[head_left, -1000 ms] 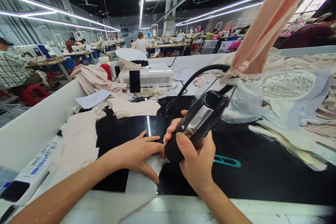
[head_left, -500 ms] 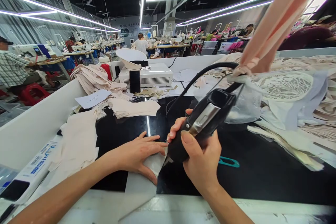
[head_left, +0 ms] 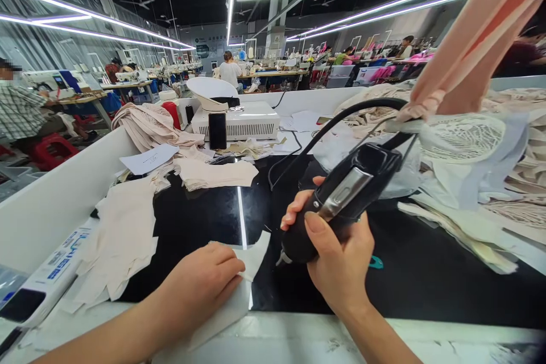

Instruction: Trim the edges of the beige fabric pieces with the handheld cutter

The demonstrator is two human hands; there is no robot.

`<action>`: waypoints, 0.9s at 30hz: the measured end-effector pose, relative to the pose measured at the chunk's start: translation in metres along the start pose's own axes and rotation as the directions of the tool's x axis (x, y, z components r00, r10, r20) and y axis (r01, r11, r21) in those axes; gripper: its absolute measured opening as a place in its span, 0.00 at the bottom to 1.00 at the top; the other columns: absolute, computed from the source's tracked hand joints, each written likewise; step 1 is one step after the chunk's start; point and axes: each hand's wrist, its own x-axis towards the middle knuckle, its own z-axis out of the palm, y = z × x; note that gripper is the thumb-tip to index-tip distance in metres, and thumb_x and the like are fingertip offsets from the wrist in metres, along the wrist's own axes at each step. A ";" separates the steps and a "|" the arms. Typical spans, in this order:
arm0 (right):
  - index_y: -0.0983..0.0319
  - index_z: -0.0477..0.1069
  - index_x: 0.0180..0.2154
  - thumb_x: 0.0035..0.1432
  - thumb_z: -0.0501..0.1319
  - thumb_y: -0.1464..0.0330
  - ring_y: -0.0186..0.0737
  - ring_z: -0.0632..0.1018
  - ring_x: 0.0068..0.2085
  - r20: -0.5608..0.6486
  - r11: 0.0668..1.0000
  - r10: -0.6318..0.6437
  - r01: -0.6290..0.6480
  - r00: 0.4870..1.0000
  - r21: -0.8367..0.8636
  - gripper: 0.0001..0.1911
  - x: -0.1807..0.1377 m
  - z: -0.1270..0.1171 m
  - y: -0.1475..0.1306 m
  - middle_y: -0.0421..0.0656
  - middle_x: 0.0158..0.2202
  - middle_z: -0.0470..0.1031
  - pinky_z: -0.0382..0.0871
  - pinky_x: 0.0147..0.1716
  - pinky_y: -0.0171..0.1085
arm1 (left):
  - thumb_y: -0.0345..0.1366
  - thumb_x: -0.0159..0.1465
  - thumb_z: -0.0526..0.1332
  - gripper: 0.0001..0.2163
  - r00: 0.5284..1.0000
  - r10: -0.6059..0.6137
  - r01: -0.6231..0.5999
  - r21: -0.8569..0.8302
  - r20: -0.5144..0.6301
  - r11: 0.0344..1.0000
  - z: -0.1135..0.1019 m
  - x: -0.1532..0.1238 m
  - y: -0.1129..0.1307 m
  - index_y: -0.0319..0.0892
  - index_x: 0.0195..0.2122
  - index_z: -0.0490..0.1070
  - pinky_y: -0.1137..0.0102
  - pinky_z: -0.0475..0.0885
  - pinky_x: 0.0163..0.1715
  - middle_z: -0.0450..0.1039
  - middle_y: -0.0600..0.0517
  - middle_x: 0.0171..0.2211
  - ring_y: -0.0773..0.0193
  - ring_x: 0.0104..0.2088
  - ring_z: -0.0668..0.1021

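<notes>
My right hand (head_left: 339, 256) is wrapped round a black handheld electric cutter (head_left: 362, 173) with a silver plate on its side. Its small metal foot points down just above the black mat (head_left: 405, 290), apart from the fabric. Fingers bent together, my left hand (head_left: 205, 278) grips a thin white fabric piece (head_left: 258, 256) near the mat's front edge. The far end of that piece sticks out past my fingertips as a curved strip. A pink cloth strip (head_left: 464, 51) is knotted at the cutter's top, by the black cord (head_left: 341, 119).
Pale fabric stacks (head_left: 128, 222) lie left, with a cut pile (head_left: 217, 173) farther back. A white box (head_left: 247, 122) and a phone (head_left: 217, 131) stand behind. Beside my right wrist is a teal tool (head_left: 376, 262). Lace and fabric heaps (head_left: 460, 227) fill the right. People sit at sewing machines beyond.
The cutter has moved right, away from the fabric. My left hand has gone from spread flat to curled, drawing the white piece left. More of the teal tool is covered.
</notes>
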 end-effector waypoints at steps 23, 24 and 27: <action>0.53 0.73 0.45 0.61 0.74 0.64 0.35 0.80 0.27 -0.028 0.998 -0.036 0.034 0.999 -0.057 0.14 0.004 0.020 0.014 0.33 0.33 0.81 0.81 0.28 0.35 | 0.38 0.79 0.66 0.14 0.980 0.166 -0.157 -0.089 0.112 0.984 0.006 0.038 -0.022 0.42 0.63 0.78 0.56 0.81 0.59 0.82 0.43 0.58 0.51 0.55 0.83; 0.53 0.73 0.45 0.61 0.74 0.64 0.35 0.80 0.27 -0.029 0.998 -0.032 0.030 0.999 -0.059 0.15 0.003 0.020 0.014 0.34 0.33 0.81 0.81 0.28 0.35 | 0.38 0.79 0.66 0.14 0.979 0.163 -0.152 -0.098 0.123 0.984 0.006 0.038 -0.023 0.42 0.63 0.79 0.56 0.81 0.59 0.82 0.44 0.58 0.50 0.55 0.83; 0.53 0.72 0.45 0.60 0.74 0.62 0.36 0.81 0.28 -0.025 0.998 -0.015 0.013 1.000 -0.065 0.15 0.003 0.021 0.013 0.34 0.33 0.81 0.82 0.28 0.36 | 0.39 0.79 0.67 0.15 0.978 0.146 -0.129 -0.120 0.146 0.984 0.004 0.037 -0.023 0.43 0.64 0.79 0.56 0.80 0.60 0.81 0.44 0.59 0.50 0.57 0.83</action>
